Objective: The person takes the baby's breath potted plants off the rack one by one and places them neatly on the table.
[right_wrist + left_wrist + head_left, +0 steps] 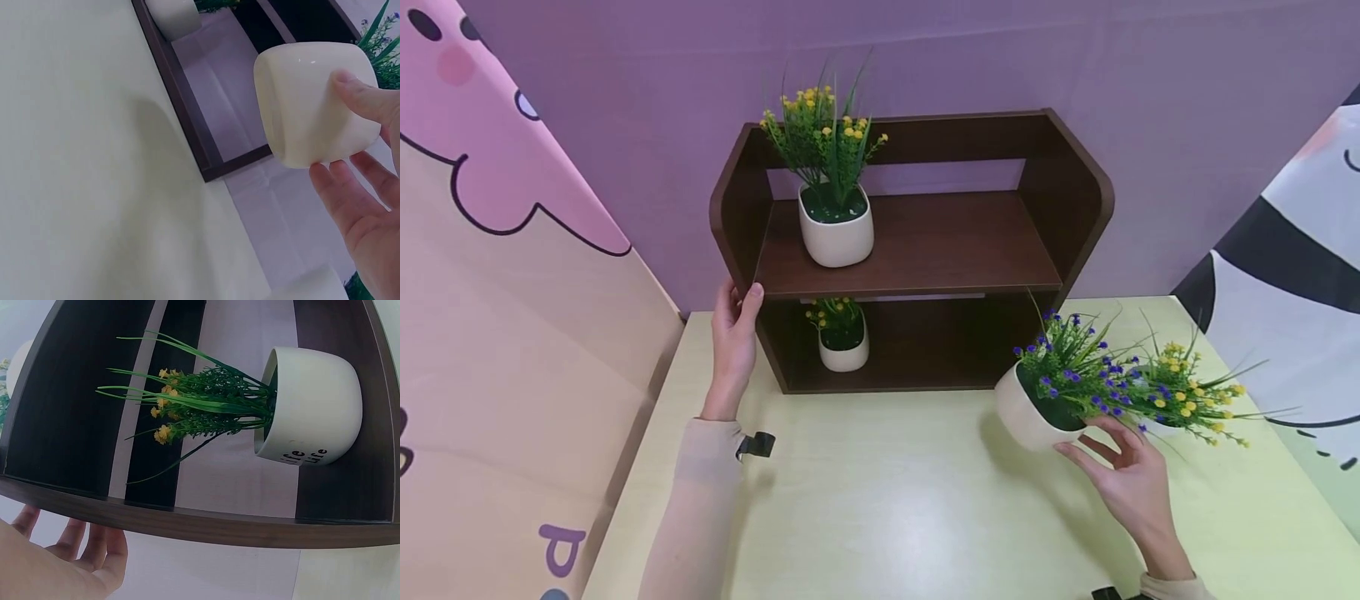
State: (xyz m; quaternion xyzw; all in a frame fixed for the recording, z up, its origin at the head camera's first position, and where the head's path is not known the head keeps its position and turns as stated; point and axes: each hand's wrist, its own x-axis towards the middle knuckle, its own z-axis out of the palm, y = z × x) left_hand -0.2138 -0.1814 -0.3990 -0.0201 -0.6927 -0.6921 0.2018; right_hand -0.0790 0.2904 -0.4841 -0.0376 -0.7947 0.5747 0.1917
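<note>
- The blue-flowered pot (1028, 414) is held tilted above the counter (910, 500), near the right end of the shelf (962, 242).
- The right hand (1127, 483) pinches its white wall between thumb and fingers, likely sparing the foliage.
- The left hand (733, 354) grips the shelf's left side, probably steadying it.
- An upper yellow-flowered pot (837, 237) and a lower yellow-flowered pot (844, 354) stand at left, upright on flat boards.

Left arm (694, 508) extended, right fingers (337, 194) curled
</note>
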